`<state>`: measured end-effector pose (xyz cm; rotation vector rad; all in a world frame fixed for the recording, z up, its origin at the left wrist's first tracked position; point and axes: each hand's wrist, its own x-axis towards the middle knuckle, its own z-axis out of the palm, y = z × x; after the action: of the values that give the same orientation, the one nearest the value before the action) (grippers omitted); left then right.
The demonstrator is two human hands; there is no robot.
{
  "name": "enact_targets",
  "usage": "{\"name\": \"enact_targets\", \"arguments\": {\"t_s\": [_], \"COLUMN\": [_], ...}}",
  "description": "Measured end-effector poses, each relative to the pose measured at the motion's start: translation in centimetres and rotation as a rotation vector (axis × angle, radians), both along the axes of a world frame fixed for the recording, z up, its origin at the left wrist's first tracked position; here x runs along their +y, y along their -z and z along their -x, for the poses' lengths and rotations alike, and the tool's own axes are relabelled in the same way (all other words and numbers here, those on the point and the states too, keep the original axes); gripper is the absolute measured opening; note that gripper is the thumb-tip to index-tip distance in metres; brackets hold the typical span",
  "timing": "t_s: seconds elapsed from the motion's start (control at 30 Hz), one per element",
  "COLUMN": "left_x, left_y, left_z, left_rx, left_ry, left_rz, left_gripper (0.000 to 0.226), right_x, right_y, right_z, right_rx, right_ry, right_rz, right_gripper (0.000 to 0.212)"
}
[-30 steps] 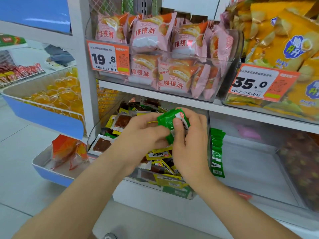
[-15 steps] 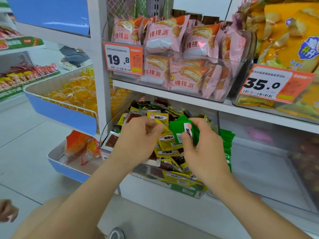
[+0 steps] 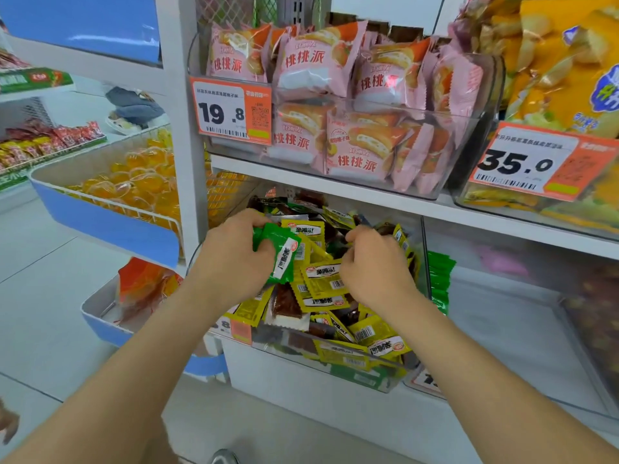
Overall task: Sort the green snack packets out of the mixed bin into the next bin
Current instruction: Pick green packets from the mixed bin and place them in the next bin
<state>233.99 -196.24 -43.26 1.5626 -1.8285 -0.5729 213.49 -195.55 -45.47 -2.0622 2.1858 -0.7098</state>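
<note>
Because its fingertips are buried in the pile and covered by its own knuckles, the right hand (image 3: 376, 267) can only be said to curl downward onto the yellow foil packets (image 3: 323, 279); whether it pinches one cannot be told. The left hand (image 3: 234, 259) is closed round a small bunch of green foil snack packets (image 3: 279, 254), fingers wrapped over their upper edge, a white label strip facing out; how many are in the bunch is unclear, since they overlap. Both hands are above the clear plastic mixed bin (image 3: 301, 354) on the lower shelf, heaped with yellow, green and brown-windowed packets, its price label (image 3: 239, 329) mostly hidden behind the left forearm. Just right of it, past a clear wall, sits the next clear plastic bin (image 3: 509, 326); a row of green packets (image 3: 440, 283) stands on edge against that wall, its lower end cut off by the right wrist. Farther right in that bin, dark mottled contents are too blurred to name. On the white shelf board (image 3: 368, 204) above, another clear bin (image 3: 469, 128) holds pink pie packets (image 3: 335, 95) behind an orange-and-white price tag reading 19.8 (image 3: 231, 112); a second tag reading 35.0 (image 3: 529, 165) fronts large yellow bags (image 3: 569, 61), cut off by the frame edge. At left, a blue-and-white wire basket (image 3: 110, 226) holds orange jelly cups (image 3: 134, 182).
</note>
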Motion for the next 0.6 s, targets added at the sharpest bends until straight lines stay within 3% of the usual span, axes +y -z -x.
{"name": "enact_targets", "arguments": {"t_s": [0.1,0.17,0.27,0.37,0.43,0.6], "left_x": [-1.1,-1.9,-2.8,-3.4,-3.3,-3.0], "left_y": [0.9,1.7,2.4,2.8,3.0,3.1], "left_z": [0.3,1.1,2.4,2.5,2.3,1.4], "left_rx": [-0.171,-0.394,-0.648,-0.74,-0.764,-0.747], "left_ry": [0.185,0.206,0.14,0.085,0.05,-0.014], "left_rz": [0.051,0.065,0.111,0.123,0.107,0.095], "left_gripper": [0.057,0.078,0.082,0.077,0.075,0.073], "right_x": [-2.1,-2.9,-3.9,-4.7,-5.2,-5.2], "right_y": [-0.3,-0.3,0.1,0.2,0.4,0.5], "right_z": [-0.2,-0.7,-0.9,-0.3,0.2,1.7], "right_rx": [0.073,0.077,-0.011,0.049,0.124,0.204], "right_ry": [0.037,0.039,-0.021,-0.179,-0.212,-0.104], "right_rz": [-0.14,-0.196,-0.195,-0.296,-0.273,-0.01], "right_gripper": [0.01,0.011,0.062,0.082,0.076,0.017]}}
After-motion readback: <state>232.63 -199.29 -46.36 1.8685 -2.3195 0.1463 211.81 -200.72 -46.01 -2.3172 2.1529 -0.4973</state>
